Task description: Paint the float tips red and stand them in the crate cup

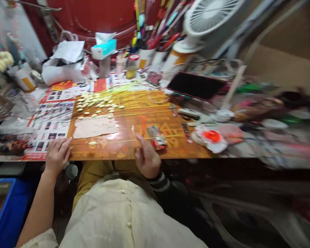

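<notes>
The person's left hand [57, 155] is resting flat at the near edge of an orange printed board [167, 151], holding nothing that can be seen. The right hand [147, 156] is sitting well apart from it, fingers curled down at a thin yellow strand near the same edge; whether it is pinching that strand can't be made out. Long yellow strands [134, 103] are lying across the board, with cream bead-like pieces [96, 102] bunched along them toward its far left corner. The pieces are too small to identify exactly. A pale paper patch [95, 126] is covering part of the board, and a small foil packet [156, 137] is lying beside the right hand.

Past the far edge, pen cups [146, 58] are packed with pens and markers, partly cut off by the top of the view. A glass jar [131, 67] is showing yellow contents, and a tissue box [104, 48] is sitting on a cup. Clear plastic cups [18, 100] are stacked near the left side, blurred. A white fan [212, 20] is cut off at the top. A blue crate [10, 210] is sitting low on the left, its contents hard to make out. Everything along the right side is smeared and unreadable.
</notes>
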`<state>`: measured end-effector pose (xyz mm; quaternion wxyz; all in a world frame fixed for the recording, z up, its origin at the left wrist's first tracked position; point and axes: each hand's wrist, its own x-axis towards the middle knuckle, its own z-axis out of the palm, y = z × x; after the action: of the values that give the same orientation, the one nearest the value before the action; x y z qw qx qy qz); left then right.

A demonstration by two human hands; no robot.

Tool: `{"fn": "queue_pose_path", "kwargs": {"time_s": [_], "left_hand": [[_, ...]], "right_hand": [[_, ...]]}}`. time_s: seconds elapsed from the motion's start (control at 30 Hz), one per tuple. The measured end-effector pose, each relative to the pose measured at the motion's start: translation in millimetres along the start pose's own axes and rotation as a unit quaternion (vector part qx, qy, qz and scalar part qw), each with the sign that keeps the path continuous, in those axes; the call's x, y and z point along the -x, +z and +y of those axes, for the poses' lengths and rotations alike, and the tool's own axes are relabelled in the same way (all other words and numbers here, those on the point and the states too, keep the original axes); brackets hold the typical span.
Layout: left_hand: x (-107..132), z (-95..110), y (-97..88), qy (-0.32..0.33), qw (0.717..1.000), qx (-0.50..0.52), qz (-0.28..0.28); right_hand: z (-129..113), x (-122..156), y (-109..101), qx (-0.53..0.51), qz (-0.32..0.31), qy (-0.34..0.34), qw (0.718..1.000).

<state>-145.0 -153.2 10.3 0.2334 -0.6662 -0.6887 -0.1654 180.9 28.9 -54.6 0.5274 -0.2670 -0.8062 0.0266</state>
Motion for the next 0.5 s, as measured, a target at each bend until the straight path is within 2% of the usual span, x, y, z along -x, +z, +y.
{"fn": "queue_pose_path", "kwargs": {"time_s": [0.17, 0.27, 0.37, 0.5], "left_hand": [[-64, 90, 33.9, 0.103, 0.993, 0.04, 0.03], [-96, 131, 58.6, 0.153, 0.985, 0.073, 0.027], [-116, 148, 77.6, 0.174, 0.979, 0.1, 0.032], [-123, 151, 87.5, 0.19, 0.976, 0.089, 0.054]], "right_hand": [[2, -7, 2, -0.015, -0.01, 0.006, 1.0], [2, -10, 1, -0.028, -0.02, 0.013, 0.999], [3, -14, -1, -0.049, -0.036, 0.021, 0.998], [6, -19, -15, -0.06, -0.049, 0.022, 0.997]]}}
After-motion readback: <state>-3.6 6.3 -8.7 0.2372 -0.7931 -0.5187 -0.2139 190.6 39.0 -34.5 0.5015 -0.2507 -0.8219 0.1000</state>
